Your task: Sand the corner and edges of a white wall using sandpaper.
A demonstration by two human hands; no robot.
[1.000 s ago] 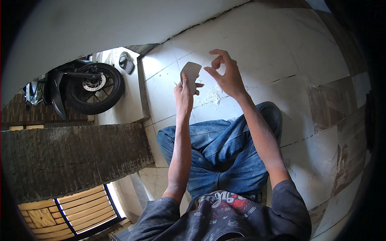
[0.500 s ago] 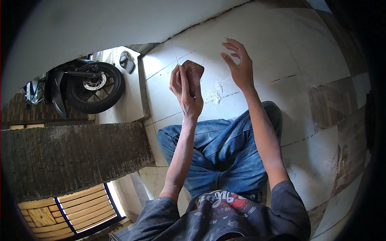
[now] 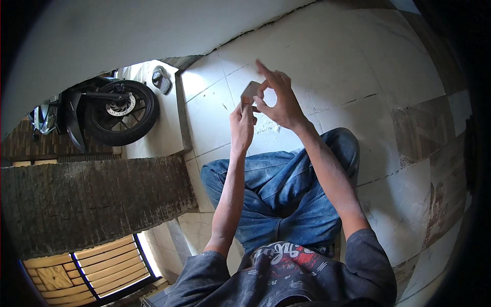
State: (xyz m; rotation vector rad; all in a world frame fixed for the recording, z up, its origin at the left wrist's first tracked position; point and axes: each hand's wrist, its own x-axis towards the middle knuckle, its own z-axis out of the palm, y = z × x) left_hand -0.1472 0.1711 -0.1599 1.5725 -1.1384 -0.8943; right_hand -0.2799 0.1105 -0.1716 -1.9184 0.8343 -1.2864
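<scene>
Sitting cross-legged on the tiled floor (image 3: 358, 77), the person raises both hands in front of the chest. The left hand (image 3: 242, 123) pinches the lower edge of a small flat grey card (image 3: 250, 91), holding it up off the floor so both faces are reachable. The right hand (image 3: 279, 100) meets it at the card's right edge, thumb and forefinger closing on it, other fingers fanned upward. A motorbike wheel (image 3: 121, 112) stands beyond the floor's left edge.
</scene>
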